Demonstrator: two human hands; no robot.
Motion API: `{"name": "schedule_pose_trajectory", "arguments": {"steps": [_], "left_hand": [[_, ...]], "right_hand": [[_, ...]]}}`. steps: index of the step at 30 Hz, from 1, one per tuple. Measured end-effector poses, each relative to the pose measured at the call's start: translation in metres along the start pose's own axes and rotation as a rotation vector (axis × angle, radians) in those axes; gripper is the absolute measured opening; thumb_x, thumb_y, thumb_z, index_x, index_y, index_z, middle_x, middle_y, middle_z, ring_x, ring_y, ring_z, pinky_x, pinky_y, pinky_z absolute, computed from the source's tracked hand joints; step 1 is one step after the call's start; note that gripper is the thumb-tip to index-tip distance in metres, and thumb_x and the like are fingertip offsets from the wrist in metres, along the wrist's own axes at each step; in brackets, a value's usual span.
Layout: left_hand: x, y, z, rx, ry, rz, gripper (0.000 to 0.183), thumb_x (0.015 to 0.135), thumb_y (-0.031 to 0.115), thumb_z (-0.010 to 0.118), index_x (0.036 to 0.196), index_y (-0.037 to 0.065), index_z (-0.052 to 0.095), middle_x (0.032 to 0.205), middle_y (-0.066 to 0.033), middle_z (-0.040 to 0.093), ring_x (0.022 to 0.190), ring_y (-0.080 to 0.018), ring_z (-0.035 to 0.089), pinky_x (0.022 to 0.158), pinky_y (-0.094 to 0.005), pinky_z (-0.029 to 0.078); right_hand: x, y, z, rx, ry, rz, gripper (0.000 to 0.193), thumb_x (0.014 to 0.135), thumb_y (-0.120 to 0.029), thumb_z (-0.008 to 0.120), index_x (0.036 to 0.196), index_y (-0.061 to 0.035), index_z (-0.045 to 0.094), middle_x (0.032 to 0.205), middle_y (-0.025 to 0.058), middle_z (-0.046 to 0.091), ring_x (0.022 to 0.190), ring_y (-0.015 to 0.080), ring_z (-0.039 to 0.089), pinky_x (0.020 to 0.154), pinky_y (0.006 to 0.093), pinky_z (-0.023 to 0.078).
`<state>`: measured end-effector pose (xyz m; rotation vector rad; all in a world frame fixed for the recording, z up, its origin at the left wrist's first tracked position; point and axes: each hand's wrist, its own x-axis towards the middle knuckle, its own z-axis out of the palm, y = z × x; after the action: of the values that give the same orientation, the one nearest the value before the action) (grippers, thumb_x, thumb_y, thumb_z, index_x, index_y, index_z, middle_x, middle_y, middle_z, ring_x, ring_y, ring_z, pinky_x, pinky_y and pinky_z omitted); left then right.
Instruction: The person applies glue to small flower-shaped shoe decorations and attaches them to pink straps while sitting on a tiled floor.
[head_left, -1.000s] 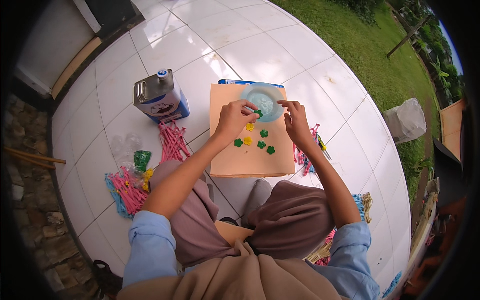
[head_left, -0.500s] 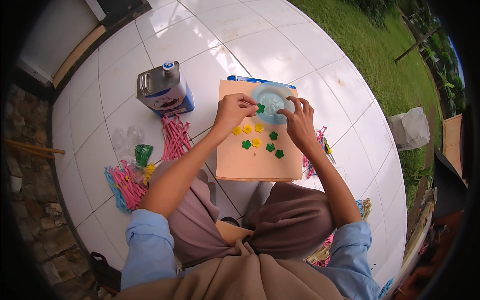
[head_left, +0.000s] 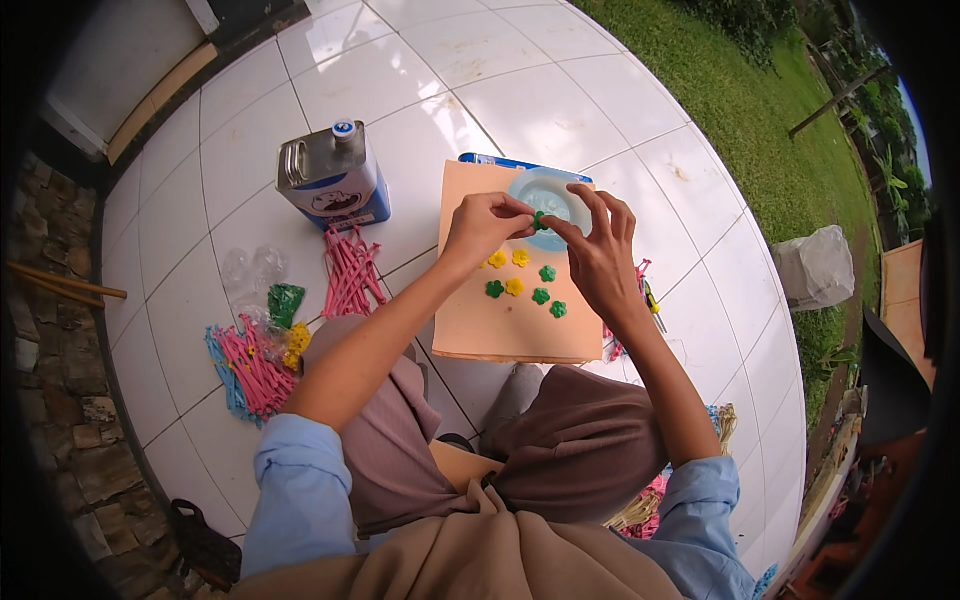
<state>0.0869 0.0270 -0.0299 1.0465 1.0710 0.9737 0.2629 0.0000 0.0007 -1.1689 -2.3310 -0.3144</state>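
My left hand (head_left: pixel 487 226) pinches a small green flower (head_left: pixel 540 220) between thumb and fingers, just over the near side of a pale blue dish (head_left: pixel 550 190). My right hand (head_left: pixel 600 240) is at the flower too, its index fingertip touching it while the other fingers stay lifted and spread. Whitish, shiny stuff covers the dish's bottom. Below the hands, yellow flowers (head_left: pixel 514 287) and green flowers (head_left: pixel 541 296) lie on a peach-coloured board (head_left: pixel 480 330). My left hand partly hides the yellow ones.
A blue and silver metal can (head_left: pixel 335 185) with a capped spout stands at the left. Near it lie pink sticks (head_left: pixel 352 275), a bag of green pieces (head_left: pixel 285 305), yellow pieces (head_left: pixel 297 342) and more pink sticks (head_left: pixel 258 370). A yellow-handled tool (head_left: pixel 652 300) lies right of the board.
My left hand has moved right with the green flower. My right hand has come over from the dish, and its index finger now meets the flower.
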Motion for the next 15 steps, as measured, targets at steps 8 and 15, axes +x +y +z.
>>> {"name": "schedule_pose_trajectory", "arguments": {"steps": [8, 15], "left_hand": [[-0.003, 0.003, 0.007, -0.076, -0.039, -0.022, 0.017, 0.081, 0.0, 0.06, 0.097, -0.008, 0.06, 0.093, -0.0139, 0.063, 0.086, -0.0189, 0.064, 0.078, -0.0233, 0.053], [0.003, -0.021, 0.041, 0.405, -0.099, 0.124, 0.013, 0.077, 0.003, 0.063, 0.087, -0.003, 0.065, 0.075, -0.0114, 0.067, 0.072, -0.0158, 0.066, 0.066, -0.0261, 0.053]], "right_hand": [[-0.006, 0.006, -0.011, -0.105, -0.003, -0.037, 0.034, 0.071, 0.005, 0.057, 0.098, -0.0154, 0.063, 0.122, 0.007, 0.044, 0.111, 0.0262, 0.04, 0.092, 0.0449, 0.034], [-0.052, 0.014, -0.024, 0.171, -0.217, 0.457, 0.025, 0.074, 0.002, 0.053, 0.096, -0.0069, 0.052, 0.09, 0.0075, 0.056, 0.09, 0.0254, 0.053, 0.075, 0.0394, 0.043]]}}
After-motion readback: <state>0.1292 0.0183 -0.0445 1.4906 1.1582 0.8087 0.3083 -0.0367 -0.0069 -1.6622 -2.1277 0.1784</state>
